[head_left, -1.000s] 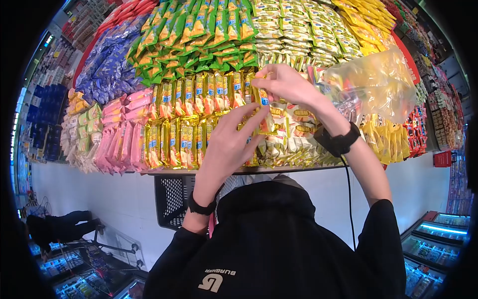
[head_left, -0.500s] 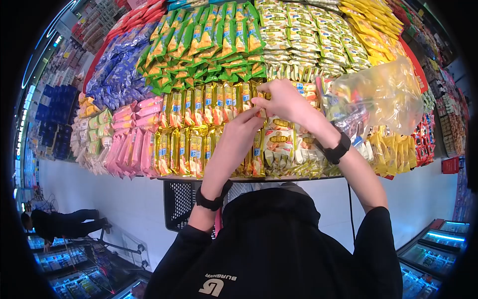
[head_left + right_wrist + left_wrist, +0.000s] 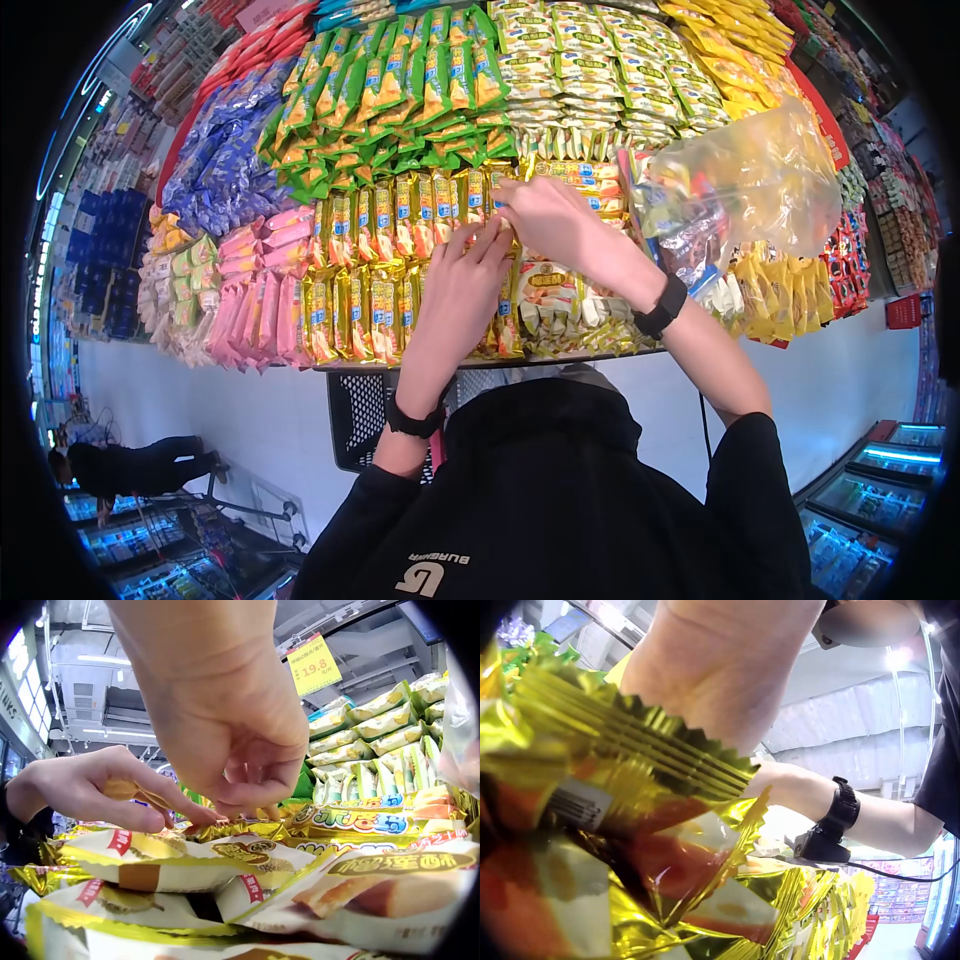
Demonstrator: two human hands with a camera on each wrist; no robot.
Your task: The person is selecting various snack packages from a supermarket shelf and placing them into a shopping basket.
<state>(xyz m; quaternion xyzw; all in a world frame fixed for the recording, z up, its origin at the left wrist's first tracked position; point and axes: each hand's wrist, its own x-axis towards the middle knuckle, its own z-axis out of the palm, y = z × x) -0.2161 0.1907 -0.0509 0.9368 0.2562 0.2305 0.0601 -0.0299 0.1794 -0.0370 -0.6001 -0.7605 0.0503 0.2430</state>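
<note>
Both hands meet over the rows of gold snack packets [image 3: 383,305] on a heaped display. My right hand [image 3: 562,228] comes in from the right with curled fingers. In the right wrist view its thumb and fingertips pinch at a gold wrapper, most of which the hands hide. Beside it, my left hand [image 3: 455,290] reaches forward, its fingers fairly straight and the tips resting on the gold packets. White packets with a durian picture [image 3: 405,892] lie below the right wrist. Crimped gold wrapper ends [image 3: 630,735] fill the left wrist view, close under the left hand.
Green packets [image 3: 400,85] and white-green packets [image 3: 580,60] are stacked behind. Pink packets [image 3: 265,300] lie left; a clear plastic bag [image 3: 750,185] sits right. A dark basket [image 3: 355,415] stands below the front edge. A person [image 3: 140,465] with a cart is far left.
A gold packet held up between both hands has come down onto the gold rows. Both hands have lowered and drawn slightly left, fingertips closer together. The head view has shifted a little.
</note>
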